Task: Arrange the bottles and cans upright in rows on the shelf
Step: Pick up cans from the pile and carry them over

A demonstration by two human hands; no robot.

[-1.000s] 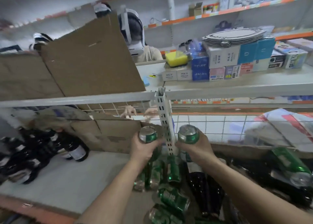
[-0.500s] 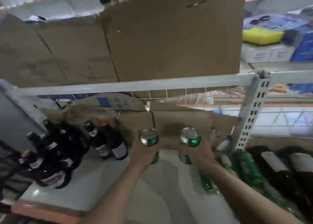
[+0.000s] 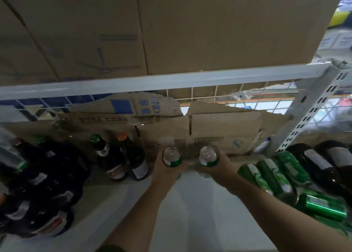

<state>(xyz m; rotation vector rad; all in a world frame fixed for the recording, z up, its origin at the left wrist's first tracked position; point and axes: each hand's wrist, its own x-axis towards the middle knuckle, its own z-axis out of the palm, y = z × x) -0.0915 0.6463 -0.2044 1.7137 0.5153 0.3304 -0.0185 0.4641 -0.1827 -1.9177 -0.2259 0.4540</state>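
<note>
My left hand (image 3: pixel 165 172) grips a green can (image 3: pixel 172 157) held upright, and my right hand (image 3: pixel 219 168) grips a second green can (image 3: pixel 208 156) beside it. Both cans hover close to the back of the white shelf (image 3: pixel 190 209), in front of flattened cardboard (image 3: pixel 209 133). Several dark bottles (image 3: pixel 122 156) stand upright in rows at the left. On the right, several green cans (image 3: pixel 274 173) and dark bottles (image 3: pixel 327 166) lie on their sides.
A grey shelf rail (image 3: pixel 152 82) crosses overhead with large cardboard boxes (image 3: pixel 190 28) on top. A perforated metal upright (image 3: pixel 306 118) stands at the right. Wire mesh (image 3: pixel 228 93) backs the shelf. Bare shelf surface shows between the standing bottles and the lying pile.
Both hands carried their cans leftwards from the pile and further in towards the cardboard at the back. The view swung left and down, bringing the standing bottles closer.
</note>
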